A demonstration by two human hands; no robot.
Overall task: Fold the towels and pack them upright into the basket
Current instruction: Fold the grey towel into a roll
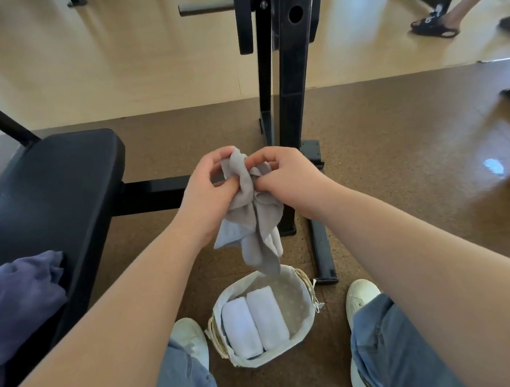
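Observation:
A crumpled grey towel [254,221] hangs in the air in front of me, its lower end dangling just over the basket. My left hand [207,191] pinches its top left part and my right hand [286,178] pinches the cloth close beside it. On the floor between my feet stands a small woven basket [308,306] with a pale cloth liner. Two folded white towels [254,321] stand upright side by side in its left half.
A black padded gym bench [53,192] runs along my left, with a bunched blue-purple cloth [19,303] lying on it. A black metal rack frame [293,97] rises straight ahead, its base bar beside the basket. Another person's legs and sandals [436,24] are far right.

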